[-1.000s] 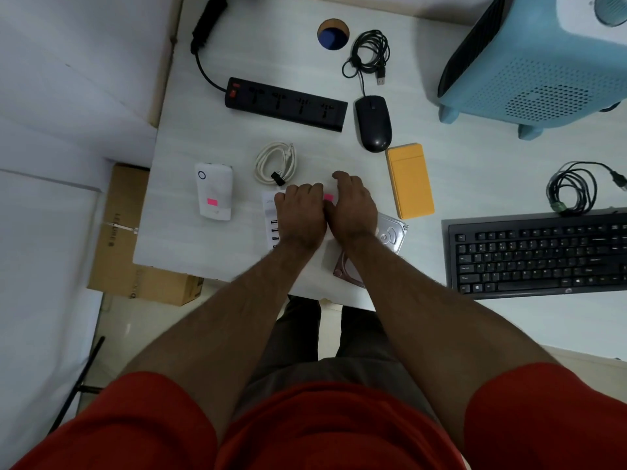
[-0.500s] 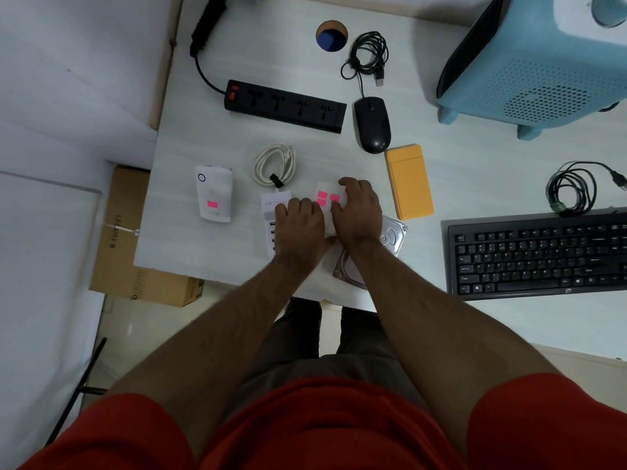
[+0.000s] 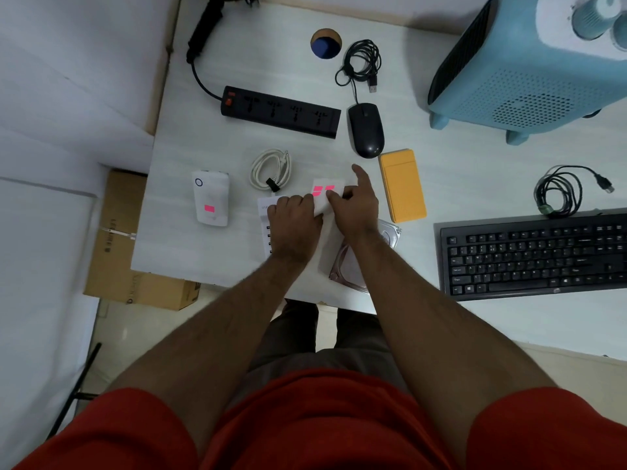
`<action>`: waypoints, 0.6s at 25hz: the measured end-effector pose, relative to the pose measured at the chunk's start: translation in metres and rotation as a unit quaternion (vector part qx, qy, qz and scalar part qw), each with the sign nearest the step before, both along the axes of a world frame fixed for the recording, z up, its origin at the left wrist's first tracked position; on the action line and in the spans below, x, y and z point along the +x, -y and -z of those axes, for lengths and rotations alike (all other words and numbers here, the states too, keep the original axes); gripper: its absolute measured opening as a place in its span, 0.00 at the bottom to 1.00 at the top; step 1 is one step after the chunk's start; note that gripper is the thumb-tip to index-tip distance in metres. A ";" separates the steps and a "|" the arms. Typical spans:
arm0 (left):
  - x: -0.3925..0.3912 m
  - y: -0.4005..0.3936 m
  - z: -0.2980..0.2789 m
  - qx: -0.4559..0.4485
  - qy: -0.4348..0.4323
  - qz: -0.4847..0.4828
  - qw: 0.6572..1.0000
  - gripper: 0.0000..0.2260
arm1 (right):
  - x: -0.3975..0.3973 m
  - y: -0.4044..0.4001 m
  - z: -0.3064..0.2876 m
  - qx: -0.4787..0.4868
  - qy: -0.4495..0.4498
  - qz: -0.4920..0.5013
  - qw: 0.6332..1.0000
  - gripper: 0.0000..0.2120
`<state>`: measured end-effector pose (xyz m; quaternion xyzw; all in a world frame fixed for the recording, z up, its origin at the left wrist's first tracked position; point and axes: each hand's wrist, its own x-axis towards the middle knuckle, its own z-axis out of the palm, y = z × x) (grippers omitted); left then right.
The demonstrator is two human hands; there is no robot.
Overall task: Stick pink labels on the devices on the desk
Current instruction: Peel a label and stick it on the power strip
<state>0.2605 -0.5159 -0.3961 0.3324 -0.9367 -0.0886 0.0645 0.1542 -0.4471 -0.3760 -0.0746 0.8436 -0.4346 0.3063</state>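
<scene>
A white sheet of pink labels lies on the desk between my hands. My left hand holds the sheet's near edge and covers most of a white USB hub. My right hand pinches at the sheet, its index finger sticking out straight. A white adapter to the left carries one pink label. A bare hard drive lies under my right wrist. An orange drive case, a black mouse and a black power strip have no pink label that I can see.
A black keyboard sits at the right, with a coiled black cable behind it. A blue heater fills the far right corner. A white coiled cable lies by the sheet. A cardboard box stands below the desk's left edge.
Both hands drew back toward me, uncovering the label sheet with its pink labels. My right index finger has lifted and straightened.
</scene>
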 end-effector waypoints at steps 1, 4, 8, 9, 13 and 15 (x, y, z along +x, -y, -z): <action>0.001 0.001 -0.003 0.025 -0.001 -0.005 1.000 0.16 | -0.002 0.003 -0.003 -0.019 0.022 0.022 0.999 0.33; 0.000 0.005 -0.021 0.108 -0.043 -0.011 0.993 0.24 | -0.008 0.011 -0.015 -0.066 0.085 0.081 0.991 0.25; -0.011 0.021 -0.062 0.202 -0.134 -0.024 0.970 0.20 | -0.008 0.013 -0.037 -0.148 0.217 0.138 0.955 0.11; -0.014 0.026 -0.069 0.216 -0.147 -0.028 0.965 0.17 | -0.007 0.012 -0.042 -0.164 0.244 0.134 0.947 0.10; -0.019 0.041 -0.090 0.246 -0.192 -0.025 0.950 0.12 | -0.002 0.013 -0.060 -0.245 0.311 0.109 0.912 0.12; -0.018 0.042 -0.100 0.269 -0.209 -0.036 0.939 0.10 | 0.002 0.013 -0.069 -0.252 0.311 0.105 0.911 0.14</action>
